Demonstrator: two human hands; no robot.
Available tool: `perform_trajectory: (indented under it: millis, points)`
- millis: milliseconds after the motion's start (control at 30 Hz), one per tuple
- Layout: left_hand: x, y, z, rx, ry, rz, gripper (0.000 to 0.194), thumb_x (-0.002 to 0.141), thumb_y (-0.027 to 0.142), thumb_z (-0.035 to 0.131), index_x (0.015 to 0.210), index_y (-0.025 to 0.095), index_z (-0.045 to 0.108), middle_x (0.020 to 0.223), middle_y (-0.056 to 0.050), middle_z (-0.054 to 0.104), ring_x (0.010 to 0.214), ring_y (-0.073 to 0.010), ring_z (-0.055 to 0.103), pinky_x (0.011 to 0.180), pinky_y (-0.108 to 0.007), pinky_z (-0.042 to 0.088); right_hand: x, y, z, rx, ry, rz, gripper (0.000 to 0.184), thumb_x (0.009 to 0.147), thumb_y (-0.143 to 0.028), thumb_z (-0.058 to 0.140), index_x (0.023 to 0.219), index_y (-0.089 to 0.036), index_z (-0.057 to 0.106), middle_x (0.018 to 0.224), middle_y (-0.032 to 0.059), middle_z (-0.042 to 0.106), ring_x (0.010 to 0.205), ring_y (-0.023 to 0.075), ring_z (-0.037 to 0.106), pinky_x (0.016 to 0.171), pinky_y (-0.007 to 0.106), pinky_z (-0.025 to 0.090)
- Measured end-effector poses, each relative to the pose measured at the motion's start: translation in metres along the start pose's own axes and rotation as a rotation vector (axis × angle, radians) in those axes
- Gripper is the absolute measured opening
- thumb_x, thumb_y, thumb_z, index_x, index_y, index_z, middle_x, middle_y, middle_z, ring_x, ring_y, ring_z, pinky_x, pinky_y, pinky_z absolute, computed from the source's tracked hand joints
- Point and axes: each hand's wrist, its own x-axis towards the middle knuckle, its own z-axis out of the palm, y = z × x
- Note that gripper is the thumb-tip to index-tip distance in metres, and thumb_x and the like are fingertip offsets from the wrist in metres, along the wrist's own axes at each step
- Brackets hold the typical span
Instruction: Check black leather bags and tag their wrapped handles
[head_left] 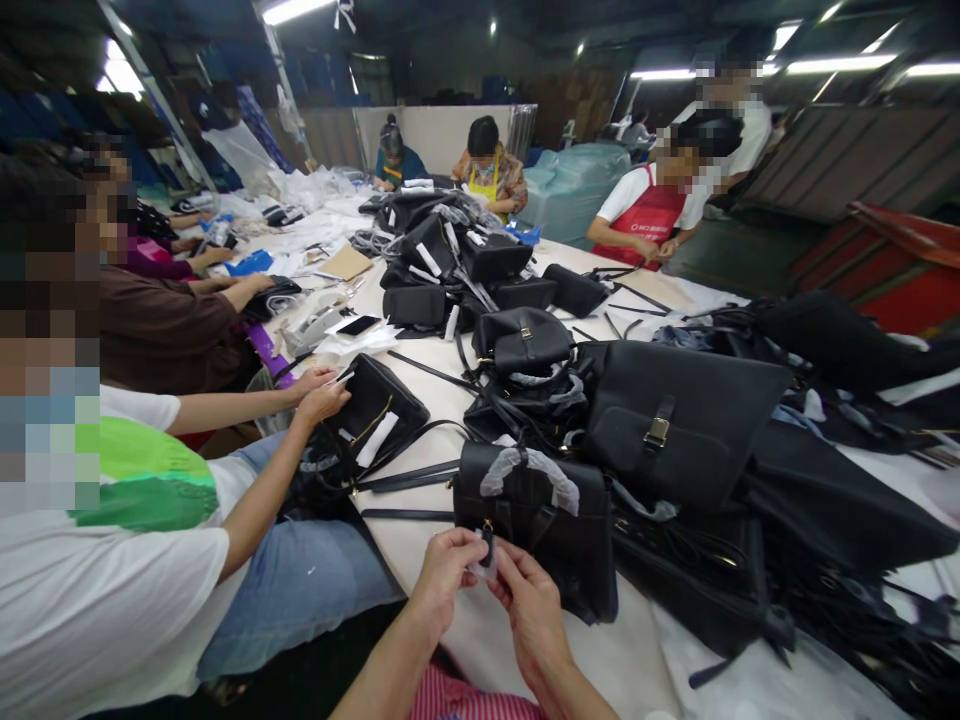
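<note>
In the head view, the left hand (pixel 448 582) and right hand (pixel 534 618) hold their fingers (pixel 504 563) clamped on a small dark piece (pixel 487 548) in clear wrap, bottom center, over the desk (pixel 626 640) before a black handbag (pixel 536 535). It looks light and slippery; pinch its edges.

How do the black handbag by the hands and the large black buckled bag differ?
The black handbag is smaller and has white wrapping across its top; the large black bag is unwrapped, with a brass buckle on a front strap. Both are black and lie among others.
</note>
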Motion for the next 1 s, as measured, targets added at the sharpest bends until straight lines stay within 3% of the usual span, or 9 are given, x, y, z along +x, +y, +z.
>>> perform_trajectory:
  millis: [300, 533, 667, 1000]
  points:
    - [0.008, -0.001, -0.002, 0.017, -0.048, -0.019, 0.025, 0.050, 0.032, 0.078, 0.059, 0.016, 0.061, 0.054, 0.002, 0.057, 0.052, -0.0097, 0.050, 0.048, -0.021, 0.034, 0.001, -0.001, 0.007, -0.063, 0.070, -0.034, 0.045, 0.046, -0.046, 0.089, 0.078, -0.016, 0.077, 0.075, 0.0023, 0.070, 0.055, 0.0081, 0.049, 0.052, 0.020, 0.045]
    - [0.014, 0.001, -0.002, 0.073, -0.048, 0.050, 0.024, 0.051, 0.032, 0.076, 0.052, 0.017, 0.058, 0.049, 0.003, 0.054, 0.048, -0.0096, 0.047, 0.046, -0.022, 0.032, 0.007, -0.002, 0.015, -0.204, 0.103, -0.074, 0.043, 0.050, -0.051, 0.083, 0.071, -0.015, 0.075, 0.062, 0.0007, 0.063, 0.057, 0.0127, 0.051, 0.053, 0.023, 0.045]
    - [0.016, 0.002, 0.000, 0.124, -0.053, 0.106, 0.027, 0.053, 0.033, 0.076, 0.049, 0.018, 0.055, 0.044, 0.004, 0.050, 0.044, -0.0091, 0.042, 0.045, -0.023, 0.030, 0.011, -0.003, 0.017, -0.287, 0.142, -0.118, 0.036, 0.055, -0.049, 0.079, 0.064, -0.015, 0.072, 0.051, -0.0023, 0.055, 0.051, 0.0119, 0.046, 0.048, 0.023, 0.039]
    - [0.023, 0.006, -0.001, 0.253, -0.069, 0.211, 0.018, 0.058, 0.028, 0.071, 0.050, 0.018, 0.058, 0.048, 0.005, 0.050, 0.050, -0.0103, 0.042, 0.050, -0.023, 0.032, 0.020, -0.003, 0.021, -0.312, 0.179, -0.198, 0.029, 0.059, -0.045, 0.075, 0.061, -0.017, 0.071, 0.053, -0.0024, 0.058, 0.054, 0.0131, 0.045, 0.051, 0.025, 0.033]
